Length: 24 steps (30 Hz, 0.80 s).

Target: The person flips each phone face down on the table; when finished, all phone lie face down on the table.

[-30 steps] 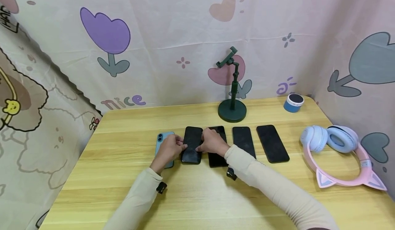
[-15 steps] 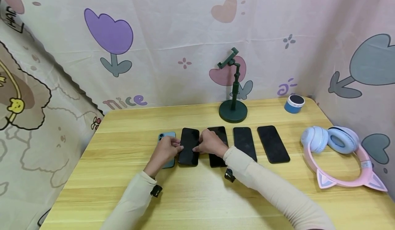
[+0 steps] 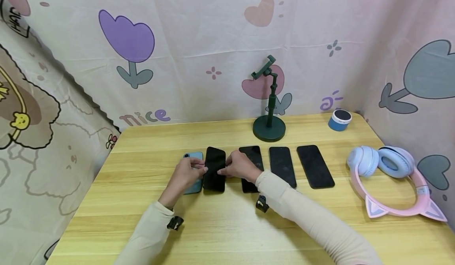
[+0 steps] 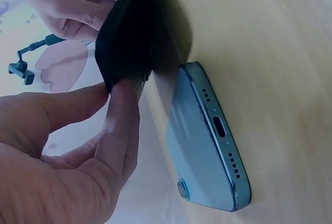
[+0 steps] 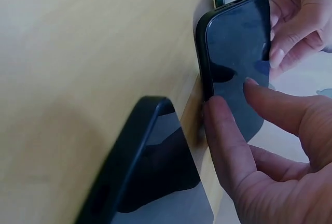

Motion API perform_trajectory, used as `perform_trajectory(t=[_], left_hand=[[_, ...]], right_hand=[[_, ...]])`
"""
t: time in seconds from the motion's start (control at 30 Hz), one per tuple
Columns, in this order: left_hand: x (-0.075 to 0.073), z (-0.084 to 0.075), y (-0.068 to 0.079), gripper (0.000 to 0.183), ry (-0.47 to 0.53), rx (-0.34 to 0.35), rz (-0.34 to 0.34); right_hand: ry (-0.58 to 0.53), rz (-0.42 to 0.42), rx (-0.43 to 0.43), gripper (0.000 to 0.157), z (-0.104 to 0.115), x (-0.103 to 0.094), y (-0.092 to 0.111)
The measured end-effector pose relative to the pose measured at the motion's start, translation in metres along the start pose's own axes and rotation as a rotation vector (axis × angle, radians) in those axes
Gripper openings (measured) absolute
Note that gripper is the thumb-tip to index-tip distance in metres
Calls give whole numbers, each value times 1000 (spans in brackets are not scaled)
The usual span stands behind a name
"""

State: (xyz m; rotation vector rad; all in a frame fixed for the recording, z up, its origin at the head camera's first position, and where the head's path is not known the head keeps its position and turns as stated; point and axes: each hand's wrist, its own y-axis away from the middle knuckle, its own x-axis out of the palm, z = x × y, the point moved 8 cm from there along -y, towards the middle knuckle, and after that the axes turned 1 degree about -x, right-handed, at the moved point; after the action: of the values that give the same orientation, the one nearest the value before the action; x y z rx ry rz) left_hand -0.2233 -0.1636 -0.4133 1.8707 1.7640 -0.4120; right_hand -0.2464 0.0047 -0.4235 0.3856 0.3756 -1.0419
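A black phone [image 3: 215, 178], screen up, is held by both hands just over the table in the head view. My left hand [image 3: 183, 178] pinches its left edge between thumb and fingers. At its right edge, my right hand [image 3: 241, 165] grips with the thumb on the screen and fingers along the side, as the right wrist view shows on the phone [image 5: 233, 42]. Left of it lies a light blue phone [image 3: 193, 188], back up, partly hidden by my left hand; its charging port shows on the blue phone [image 4: 207, 141] in the left wrist view.
To the right lie more black phones in a row: one [image 3: 251, 153] partly under my right hand, a second [image 3: 282, 164], and a third [image 3: 315, 166]. A dark green phone stand [image 3: 269, 128] and a blue-white cylinder [image 3: 339, 120] stand behind. Pink cat-ear headphones [image 3: 394, 209] lie right.
Both hands have shifted the black phone left, closer to the blue phone, and the gap to the black phone on its right has widened. The view has shifted slightly.
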Motion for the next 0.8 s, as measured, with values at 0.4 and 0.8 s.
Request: perform_trajectory(t=[0.4, 0.8], left_hand=[[-3, 3, 3, 37, 196, -3, 47], [3, 2, 6, 39, 350, 12, 137]], right_hand=[[-54, 37, 6, 26, -1, 6, -1], [-166, 79, 2, 29, 2, 12, 0]])
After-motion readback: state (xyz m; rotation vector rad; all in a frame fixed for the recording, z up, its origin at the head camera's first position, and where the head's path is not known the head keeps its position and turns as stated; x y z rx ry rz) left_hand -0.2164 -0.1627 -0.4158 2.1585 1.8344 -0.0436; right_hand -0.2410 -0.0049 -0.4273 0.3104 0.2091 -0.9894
